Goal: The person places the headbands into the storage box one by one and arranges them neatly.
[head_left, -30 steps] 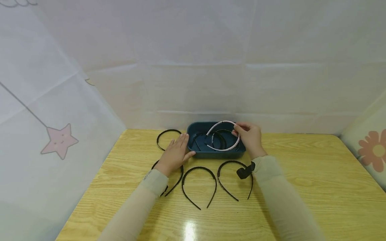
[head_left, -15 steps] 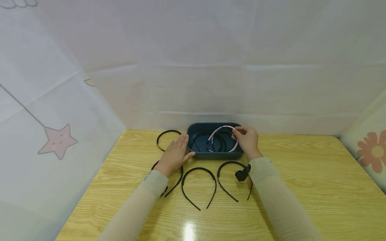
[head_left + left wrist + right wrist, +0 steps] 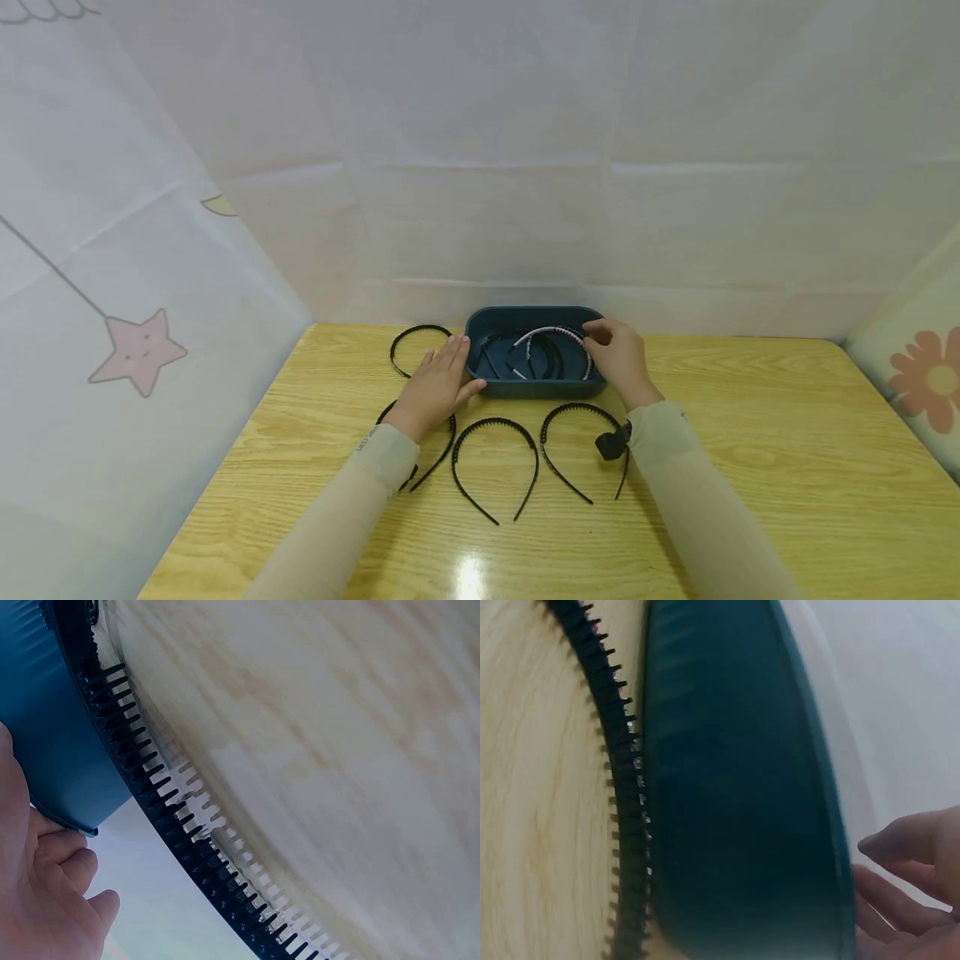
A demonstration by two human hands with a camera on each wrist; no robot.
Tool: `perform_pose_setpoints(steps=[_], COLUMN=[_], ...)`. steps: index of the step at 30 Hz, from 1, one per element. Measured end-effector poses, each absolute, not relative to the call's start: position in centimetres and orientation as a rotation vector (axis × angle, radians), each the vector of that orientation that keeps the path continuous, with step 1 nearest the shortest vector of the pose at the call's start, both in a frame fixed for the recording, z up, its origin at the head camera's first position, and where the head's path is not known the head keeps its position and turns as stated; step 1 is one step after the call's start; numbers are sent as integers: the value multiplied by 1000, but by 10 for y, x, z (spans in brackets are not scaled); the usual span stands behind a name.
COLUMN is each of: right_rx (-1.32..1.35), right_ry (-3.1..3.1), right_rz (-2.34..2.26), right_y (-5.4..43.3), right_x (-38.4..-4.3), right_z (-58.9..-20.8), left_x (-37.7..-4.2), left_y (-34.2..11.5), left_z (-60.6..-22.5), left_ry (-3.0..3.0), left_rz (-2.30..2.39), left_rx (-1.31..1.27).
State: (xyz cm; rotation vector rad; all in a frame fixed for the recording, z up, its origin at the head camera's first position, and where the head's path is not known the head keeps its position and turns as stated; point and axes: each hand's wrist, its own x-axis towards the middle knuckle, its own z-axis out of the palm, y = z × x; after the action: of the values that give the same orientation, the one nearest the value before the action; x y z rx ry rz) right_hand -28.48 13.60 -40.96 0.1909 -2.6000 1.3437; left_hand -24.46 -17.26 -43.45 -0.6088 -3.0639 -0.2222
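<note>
A dark blue box (image 3: pixel 536 389) stands near the back of the table. Inside it lie several black headbands and a pale pink headband (image 3: pixel 558 330), which leans near the right end. My left hand (image 3: pixel 435 387) rests with straight fingers against the box's left end; in the left wrist view that hand (image 3: pixel 45 900) touches the box corner. At the right end hovers my right hand (image 3: pixel 621 358), thumb and fingers apart. From the right wrist view, the hand (image 3: pixel 919 881) is beside the box wall (image 3: pixel 742 780), with nothing seen between its fingertips.
In front of the box lie black toothed headbands: one in the middle (image 3: pixel 495 419), one on the right (image 3: pixel 577 406), one partly under the left wrist (image 3: pixel 452 429). Another black headband (image 3: pixel 422 327) lies left of the box. A white cloth wall (image 3: pixel 480 208) rises behind.
The pink headband has gone down from above the box into it, and my right hand has let go of it. My left hand has stayed at the box's left end.
</note>
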Motion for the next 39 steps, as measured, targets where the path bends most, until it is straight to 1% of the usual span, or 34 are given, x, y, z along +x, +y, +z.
perform_pose_setpoints(steps=[9, 23, 31, 39], right_rx=[323, 551, 606, 666], right_ry=[-2595, -2904, -3052, -3078], right_rz=[1322, 1120, 1130, 1142], right_y=[152, 174, 178, 179], right_x=[-266, -235, -228, -232], right_z=[-400, -390, -400, -414], left_x=[-245, -247, -244, -243], left_y=[-172, -175, -176, -177], left_z=[-434, -437, -438, -436], left_ry=[-3064, -3051, -3057, -3059], left_rz=[-214, -216, -200, -215], left_rx=[-606, -603, -615, -620])
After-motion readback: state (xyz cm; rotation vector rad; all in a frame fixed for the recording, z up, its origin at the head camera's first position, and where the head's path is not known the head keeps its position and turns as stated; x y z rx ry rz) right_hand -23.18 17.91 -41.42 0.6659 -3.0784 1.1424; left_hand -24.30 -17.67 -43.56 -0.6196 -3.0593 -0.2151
